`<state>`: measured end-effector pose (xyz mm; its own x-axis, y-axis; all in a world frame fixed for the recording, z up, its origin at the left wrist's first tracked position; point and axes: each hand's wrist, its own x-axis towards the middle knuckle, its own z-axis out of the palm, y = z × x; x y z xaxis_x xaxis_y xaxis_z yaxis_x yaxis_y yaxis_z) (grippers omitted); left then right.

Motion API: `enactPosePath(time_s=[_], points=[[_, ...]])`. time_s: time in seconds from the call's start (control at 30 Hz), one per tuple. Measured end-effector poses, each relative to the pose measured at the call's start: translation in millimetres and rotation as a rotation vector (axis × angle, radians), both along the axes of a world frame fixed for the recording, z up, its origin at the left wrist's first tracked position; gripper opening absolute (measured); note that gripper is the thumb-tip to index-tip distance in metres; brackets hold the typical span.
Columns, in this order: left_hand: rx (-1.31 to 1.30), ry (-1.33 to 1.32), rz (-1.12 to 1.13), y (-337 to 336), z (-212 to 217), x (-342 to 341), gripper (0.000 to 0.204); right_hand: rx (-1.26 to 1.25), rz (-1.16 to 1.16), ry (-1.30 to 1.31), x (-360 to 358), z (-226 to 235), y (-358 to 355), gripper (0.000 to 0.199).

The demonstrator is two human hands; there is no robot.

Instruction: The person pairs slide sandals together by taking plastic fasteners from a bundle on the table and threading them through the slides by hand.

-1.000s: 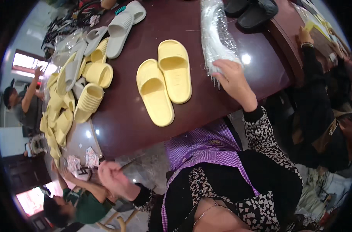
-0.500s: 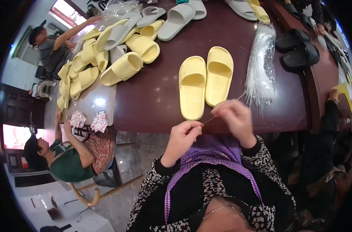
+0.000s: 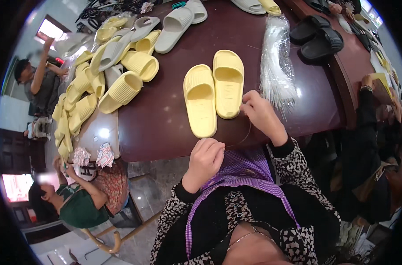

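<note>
A pair of yellow ridged slide slippers lies side by side in front of me: the left slipper sits slightly nearer than the right slipper. Just below the left heel, my left hand is closed, pinching one end of a thin strand. The strand bows in a curve toward my right hand, whose fingers pinch together beside the right slipper's heel. Whatever sits between those right fingertips is too small to see clearly. A clear bag of white thin strands lies to the right of the slippers.
Yellow and grey slippers are heaped at the left. Grey slippers lie at the back, black slippers at the right. Bundles of small tags rest by a person in green. Another person's hand shows at right.
My right hand has moved up beside the right slipper's heel, away from my left hand. The strand, straight before, now curves between them. The whole view has shifted, so the table things appear further left.
</note>
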<state>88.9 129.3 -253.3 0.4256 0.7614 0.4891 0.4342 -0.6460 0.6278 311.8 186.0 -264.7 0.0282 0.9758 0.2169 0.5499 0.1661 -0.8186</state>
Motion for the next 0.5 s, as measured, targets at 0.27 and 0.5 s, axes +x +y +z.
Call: enactPosePath(time_s=[0.27,0.5], points=[[-0.176,-0.057,0.042,32,-20,8,0.006,0.013,0.030,-0.347,-4,-20,43,0.020],[-0.053,0.032,0.174,96,-31,23,0.008,0.110,0.003,-0.375,-2,-4,66,0.020]])
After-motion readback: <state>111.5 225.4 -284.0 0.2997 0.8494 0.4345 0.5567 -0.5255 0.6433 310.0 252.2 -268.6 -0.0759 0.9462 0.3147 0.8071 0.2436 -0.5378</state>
